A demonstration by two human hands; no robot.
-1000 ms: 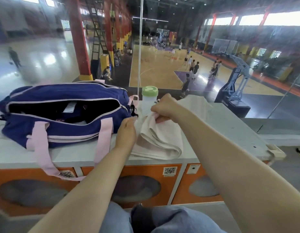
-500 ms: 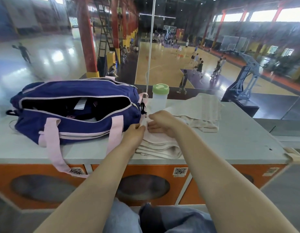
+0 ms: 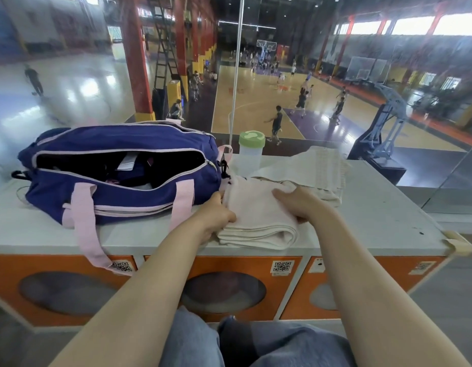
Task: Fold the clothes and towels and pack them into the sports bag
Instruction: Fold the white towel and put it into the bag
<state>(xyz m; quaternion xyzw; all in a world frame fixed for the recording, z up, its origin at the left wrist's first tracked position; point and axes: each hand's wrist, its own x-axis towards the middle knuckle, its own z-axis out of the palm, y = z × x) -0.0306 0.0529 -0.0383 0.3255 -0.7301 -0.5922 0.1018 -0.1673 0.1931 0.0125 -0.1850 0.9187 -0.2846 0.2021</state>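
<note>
A cream towel [image 3: 258,218], folded into a thick pad, lies on the grey locker top [image 3: 375,215] just right of the sports bag. My left hand [image 3: 216,215] grips its left edge, thumb on top. On the towel's right side, my right hand [image 3: 301,205] holds it with fingers laid across the top and the thumb tucked at the edge. The navy sports bag [image 3: 118,197] with pink straps stands at the left, its zipper wide open and dark items inside. A second pale towel [image 3: 314,168] lies crumpled behind the folded one.
A clear bottle with a green lid [image 3: 251,154] stands behind the towels, by the bag's right end. A glass pane rises behind the locker top, with a basketball hall below. Orange locker doors [image 3: 221,284] face my knees.
My right hand has come down from holding a raised towel edge and now sits on the flattened, folded towel. Both hands have moved apart to its two sides.
</note>
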